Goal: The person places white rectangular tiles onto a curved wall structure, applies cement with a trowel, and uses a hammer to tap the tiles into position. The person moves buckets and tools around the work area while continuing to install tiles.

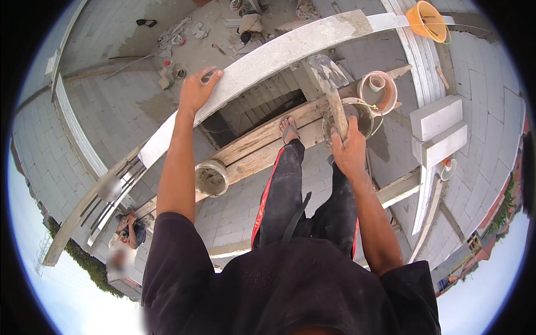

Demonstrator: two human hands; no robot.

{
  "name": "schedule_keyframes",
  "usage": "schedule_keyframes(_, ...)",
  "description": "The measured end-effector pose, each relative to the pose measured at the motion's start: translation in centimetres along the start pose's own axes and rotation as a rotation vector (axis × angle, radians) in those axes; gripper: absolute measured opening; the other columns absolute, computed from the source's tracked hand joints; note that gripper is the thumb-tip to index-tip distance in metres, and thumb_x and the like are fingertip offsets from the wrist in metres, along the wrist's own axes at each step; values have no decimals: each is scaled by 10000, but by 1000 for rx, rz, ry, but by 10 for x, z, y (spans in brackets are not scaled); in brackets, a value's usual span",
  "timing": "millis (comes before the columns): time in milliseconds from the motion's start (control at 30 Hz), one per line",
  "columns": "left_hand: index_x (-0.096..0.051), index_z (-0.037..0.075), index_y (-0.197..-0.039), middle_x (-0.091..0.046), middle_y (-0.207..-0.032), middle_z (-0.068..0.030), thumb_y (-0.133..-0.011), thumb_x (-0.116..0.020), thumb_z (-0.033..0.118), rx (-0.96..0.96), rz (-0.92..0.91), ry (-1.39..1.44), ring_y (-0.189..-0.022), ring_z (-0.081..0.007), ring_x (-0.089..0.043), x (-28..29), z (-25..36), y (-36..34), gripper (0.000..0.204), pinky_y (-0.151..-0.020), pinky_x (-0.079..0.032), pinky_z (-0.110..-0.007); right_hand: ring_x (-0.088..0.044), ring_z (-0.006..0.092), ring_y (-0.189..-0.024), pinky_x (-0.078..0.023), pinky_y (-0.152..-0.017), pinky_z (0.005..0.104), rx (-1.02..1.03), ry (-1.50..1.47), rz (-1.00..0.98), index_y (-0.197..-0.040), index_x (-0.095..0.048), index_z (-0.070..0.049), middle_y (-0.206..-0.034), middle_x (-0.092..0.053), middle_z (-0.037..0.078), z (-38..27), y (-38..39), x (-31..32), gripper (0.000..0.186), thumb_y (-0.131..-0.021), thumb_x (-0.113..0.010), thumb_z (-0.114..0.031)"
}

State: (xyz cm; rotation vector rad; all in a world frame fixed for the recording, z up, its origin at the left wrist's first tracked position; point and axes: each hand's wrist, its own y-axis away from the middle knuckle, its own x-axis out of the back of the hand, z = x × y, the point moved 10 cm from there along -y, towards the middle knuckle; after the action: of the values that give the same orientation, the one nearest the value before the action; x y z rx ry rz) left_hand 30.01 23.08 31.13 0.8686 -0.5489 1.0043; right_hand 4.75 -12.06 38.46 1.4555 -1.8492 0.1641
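Note:
My left hand point(200, 92) lies on the near edge of a long, pale block wall top point(268, 54), its thumb and fingers apart, holding nothing. The wall top curves across the view in front of me. My right hand point(349, 149) is wrapped round the wooden handle of a trowel point(329, 75). The trowel's broad blade, smeared with grey mortar, points away from me and reaches close to the wall top. Just beneath the handle stands a mortar-stained bucket point(365, 120), partly hidden by my right hand.
I stand on wooden planks point(254, 162) above a lower floor. A bucket of mortar point(211, 177) is at left. A pinkish bucket point(385, 99) holds a cup; an orange bucket point(421, 22) is far right. White blocks point(438, 120) are stacked right. People are below point(250, 23) and lower left point(132, 230).

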Motion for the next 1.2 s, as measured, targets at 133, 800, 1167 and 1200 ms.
schedule_keyframes(133, -785, 118, -1219, -763, -983, -259, -906, -608, 739, 83, 14, -68, -978, -404, -743, 22, -89, 38, 718, -901, -555, -461, -676, 501, -809, -499, -687, 539, -57, 19, -154, -1124, -531, 16, -805, -661, 298, -3, 21, -50, 298, -978, -671, -202)
schedule_keyframes(800, -787, 169, -1225, -775, -992, -216, -901, -602, 749, 156, -28, -82, -967, -378, -741, 18, -95, 45, 690, -909, -557, -459, -673, 488, -841, -517, -723, 570, 259, 231, -432, -1100, -460, -51, -951, -686, 227, -90, 1, -144, 292, -968, -669, -207)
schedule_keyframes(1167, -765, 78, -1231, -764, -1006, -256, -943, -644, 638, 95, -47, -100, -982, -370, -745, 22, -78, 35, 642, -915, -547, -422, -669, 493, -810, -517, -684, 562, 242, 153, -318, -1068, -453, -45, -870, -673, 238, -93, -10, -132, 290, -966, -671, -207)
schedule_keyframes(1200, -763, 65, -1229, -763, -1023, -260, -943, -653, 626, 122, -62, -74, -988, -356, -747, 23, -78, 37, 639, -916, -547, -417, -680, 478, -797, -532, -684, 551, 250, 152, -340, -1062, -451, -43, -891, -678, 232, -93, -9, -135, 294, -968, -672, -213)
